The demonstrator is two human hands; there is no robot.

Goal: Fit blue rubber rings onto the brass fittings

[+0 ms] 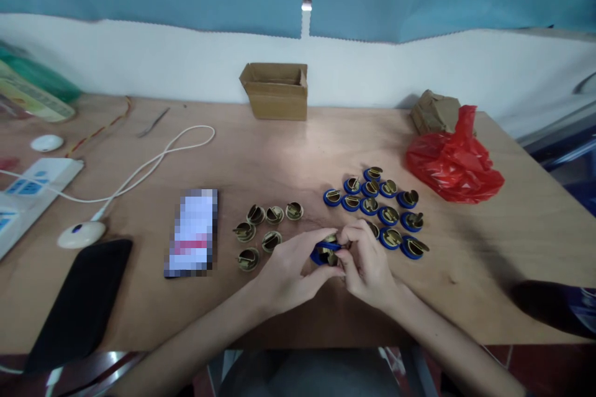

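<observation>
Both hands meet near the table's front, in the middle. My left hand (291, 270) has its thumb and fingers closed around a small blue-rimmed brass piece (326, 247). My right hand (367, 263) pinches the same piece from the right; its fingertips hide part of it. Beyond and to the right of my right hand lie several similar round pieces (392, 237), each with a blue rim and a tilted brass flap. On the left, several brass pieces (271, 240) with no blue rim rest on the wood.
An open cardboard box (278, 93) stands by the wall. At the back right, a tied red plastic bag (456, 161) lies before a brown paper package (435, 111). A phone (192, 232), a black device (79, 304), a white cable (153, 164) and a power strip (41, 192) occupy the left. A dark bottle-like object (554, 307) juts in at right.
</observation>
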